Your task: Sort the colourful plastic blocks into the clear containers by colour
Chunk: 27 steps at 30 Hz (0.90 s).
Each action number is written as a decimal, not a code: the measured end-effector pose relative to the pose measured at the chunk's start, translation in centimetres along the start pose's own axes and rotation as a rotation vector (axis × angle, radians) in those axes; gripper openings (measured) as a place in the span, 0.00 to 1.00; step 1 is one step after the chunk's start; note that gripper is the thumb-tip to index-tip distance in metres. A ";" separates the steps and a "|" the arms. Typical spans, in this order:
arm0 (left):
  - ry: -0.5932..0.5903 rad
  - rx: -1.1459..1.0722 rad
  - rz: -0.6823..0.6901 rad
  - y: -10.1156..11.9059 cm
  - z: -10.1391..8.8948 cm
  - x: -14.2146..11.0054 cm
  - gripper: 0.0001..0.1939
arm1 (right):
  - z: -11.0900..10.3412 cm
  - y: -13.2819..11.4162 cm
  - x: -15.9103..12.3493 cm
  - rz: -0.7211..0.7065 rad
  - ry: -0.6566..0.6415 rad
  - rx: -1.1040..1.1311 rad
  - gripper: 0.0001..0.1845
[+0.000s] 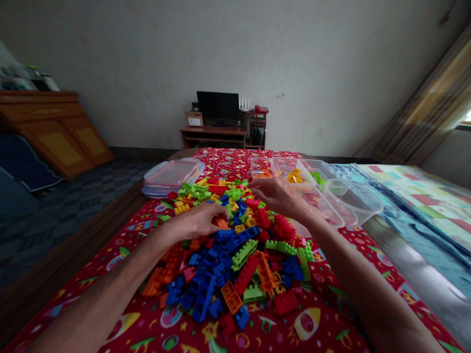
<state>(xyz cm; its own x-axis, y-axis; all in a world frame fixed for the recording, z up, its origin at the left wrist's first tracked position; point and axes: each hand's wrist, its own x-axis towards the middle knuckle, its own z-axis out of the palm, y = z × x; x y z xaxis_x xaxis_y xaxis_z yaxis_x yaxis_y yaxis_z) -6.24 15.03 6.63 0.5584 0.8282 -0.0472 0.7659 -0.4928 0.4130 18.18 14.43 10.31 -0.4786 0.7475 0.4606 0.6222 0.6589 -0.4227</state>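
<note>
Multicoloured plastic blocks (217, 264) are lying heaped mid-cloth; the left hand (202, 219) is curling at them, the right hand (275, 193) is reaching over, both grips unclear. Clear plastic bins (333, 211) are lining the red printed cloth's (327, 314) right edge.

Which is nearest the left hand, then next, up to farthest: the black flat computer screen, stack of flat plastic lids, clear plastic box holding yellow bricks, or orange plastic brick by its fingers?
From the left hand:
1. Orange brick, at its fingertips
2. Stack of lids, beyond it, left
3. Box with yellow bricks, across, right
4. Black screen, far back by the wall
</note>
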 end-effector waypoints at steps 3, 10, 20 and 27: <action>0.163 -0.151 -0.075 -0.8 -0.2 0.5 0.11 | 0.7 0.0 -0.1 -0.034 -0.040 0.034 0.15; 0.324 -0.454 -0.021 -0.5 0.2 1.2 0.23 | 2.9 -1.0 -0.5 -0.112 -0.147 0.094 0.22; 0.402 -0.161 0.039 -0.1 -1.1 0.3 0.18 | 0.4 3.0 2.0 0.177 0.129 -0.185 0.16; 0.390 0.028 0.057 -0.8 0.1 0.9 0.15 | -0.7 7.7 7.1 0.348 0.173 -0.455 0.19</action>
<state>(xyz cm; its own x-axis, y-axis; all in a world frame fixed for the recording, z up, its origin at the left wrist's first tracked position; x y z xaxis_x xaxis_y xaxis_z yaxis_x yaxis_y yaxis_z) -6.33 16.20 6.14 0.4418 0.8357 0.3261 0.7484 -0.5438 0.3797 20.05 24.75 10.86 -0.1150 0.8634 0.4913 0.9454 0.2470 -0.2128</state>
